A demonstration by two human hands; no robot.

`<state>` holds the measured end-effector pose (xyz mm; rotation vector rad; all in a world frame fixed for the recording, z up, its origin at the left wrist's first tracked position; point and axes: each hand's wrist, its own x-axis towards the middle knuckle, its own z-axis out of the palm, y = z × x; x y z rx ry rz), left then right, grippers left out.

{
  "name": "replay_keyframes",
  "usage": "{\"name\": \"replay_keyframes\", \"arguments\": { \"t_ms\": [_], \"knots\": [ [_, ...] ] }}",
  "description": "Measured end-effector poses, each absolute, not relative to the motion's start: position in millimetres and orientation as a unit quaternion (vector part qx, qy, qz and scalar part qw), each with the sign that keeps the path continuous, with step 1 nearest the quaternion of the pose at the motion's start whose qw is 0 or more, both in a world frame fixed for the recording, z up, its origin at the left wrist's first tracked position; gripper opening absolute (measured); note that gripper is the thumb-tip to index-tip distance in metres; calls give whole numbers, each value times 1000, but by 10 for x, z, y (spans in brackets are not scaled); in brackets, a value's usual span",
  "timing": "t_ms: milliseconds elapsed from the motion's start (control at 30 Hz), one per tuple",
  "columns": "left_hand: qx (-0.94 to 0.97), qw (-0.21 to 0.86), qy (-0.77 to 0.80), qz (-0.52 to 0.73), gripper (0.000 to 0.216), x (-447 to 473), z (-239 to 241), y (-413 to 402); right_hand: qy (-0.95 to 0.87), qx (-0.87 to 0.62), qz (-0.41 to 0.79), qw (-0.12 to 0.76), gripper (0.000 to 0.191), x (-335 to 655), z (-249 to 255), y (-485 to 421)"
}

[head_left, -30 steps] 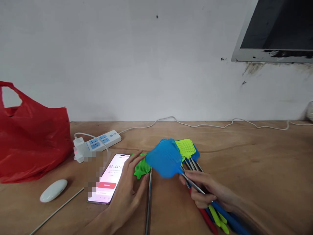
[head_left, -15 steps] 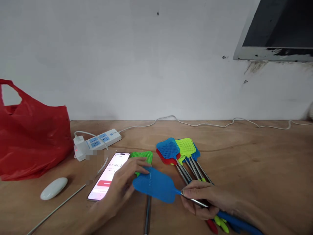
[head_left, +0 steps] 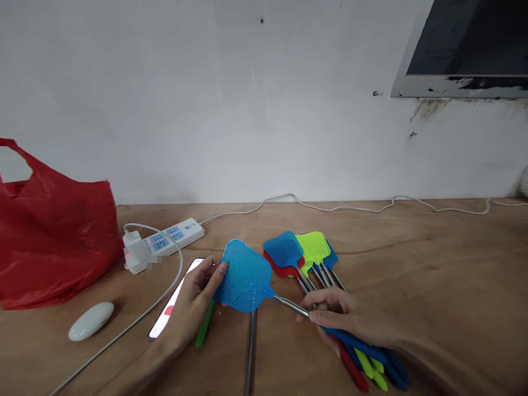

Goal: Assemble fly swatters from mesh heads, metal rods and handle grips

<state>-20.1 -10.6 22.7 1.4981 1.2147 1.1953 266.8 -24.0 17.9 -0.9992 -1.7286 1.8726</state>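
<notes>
We see a wooden table (head_left: 433, 275) from above, set against a white wall (head_left: 247, 110). Near its front edge, at the middle, the right hand (head_left: 342, 319) is closed in a pinch on the thin metal shaft of a blue fly swatter (head_left: 245, 275), which is raised and tilted. Its mesh head points left. The left hand (head_left: 193, 300) lies loosely curled, and one fingertip touches the left edge of that mesh. We cannot tell whether it grips it.

Under the left hand lies a phone (head_left: 171, 302), its screen lit, and a green handle (head_left: 205, 324) sticks out below the palm. A bare metal rod (head_left: 249, 352) runs from under the blue head to the front edge.

Just behind the right hand a heap of swatters (head_left: 305, 250) fans out in blue, red and yellow-green. Their handles pass beneath the right wrist.

To the left stand a power strip (head_left: 165, 242), a white oval object (head_left: 91, 320) and a red bag (head_left: 53, 236) at the table's left edge. A white cable (head_left: 342, 208) follows the back edge along the wall.

The right half of the table is bare wood, from the heap to the right edge.
</notes>
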Motion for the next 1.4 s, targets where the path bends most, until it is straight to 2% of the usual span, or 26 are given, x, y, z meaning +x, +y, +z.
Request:
{"name": "replay_keyframes", "arguments": {
  "t_ms": [167,367,433,500,567,633,733,833,1000,1167,1400],
  "knots": [
    [584,433,509,462,43,-160,181,-99,-653,-382,625,194,49,2688,167,-182],
    [549,501,523,418,41,-258,246,-34,-656,-408,608,184,50,2710,355,-293],
    [522,487,528,459,39,-424,353,30,-664,-420,592,179,49,2817,370,-320],
    [471,427,527,565,44,-617,451,90,-669,-441,572,176,48,2968,316,-332],
    [462,417,527,579,44,-750,488,112,-625,-466,591,208,55,3100,230,-345],
    [480,434,534,543,45,-755,453,81,-617,-465,593,227,56,3151,176,-377],
    [562,459,530,439,49,-563,359,-13,-623,-453,605,199,48,3056,238,-454],
    [589,455,531,405,50,-352,341,-74,-658,-459,572,169,45,2891,388,-520],
    [600,453,527,397,47,-246,393,-62,-704,-471,504,167,39,2782,448,-529],
    [598,459,529,390,44,-206,352,-39,-694,-462,526,167,37,2772,368,-503],
    [587,452,538,403,42,-162,295,-34,-678,-471,535,180,43,2754,353,-525]
  ]
}}
